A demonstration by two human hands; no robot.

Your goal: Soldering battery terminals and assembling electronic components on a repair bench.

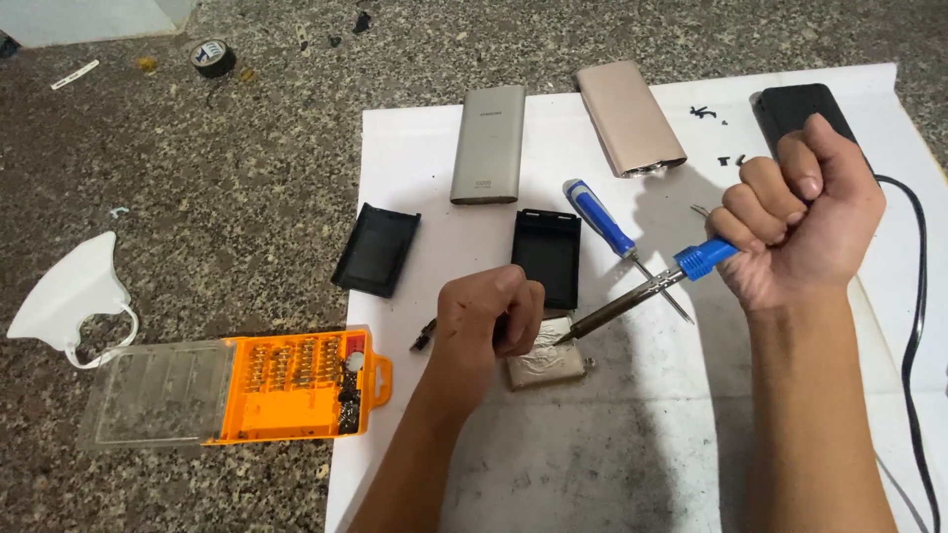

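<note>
At the far left of the speckled floor lies a white face mask [69,296], with an orange bit case [296,387], lid open, just right of it at the edge of the white sheet [612,454]. The left hand [486,318] is clenched over a silvery battery pack [548,363], possibly pinching something small; I cannot tell. The right hand [805,212] grips a blue-handled soldering iron [642,291], tip touching the pack.

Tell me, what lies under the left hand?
Under the left hand lies a silver pouch cell on the white sheet. Its left part is covered by the hand.
</note>
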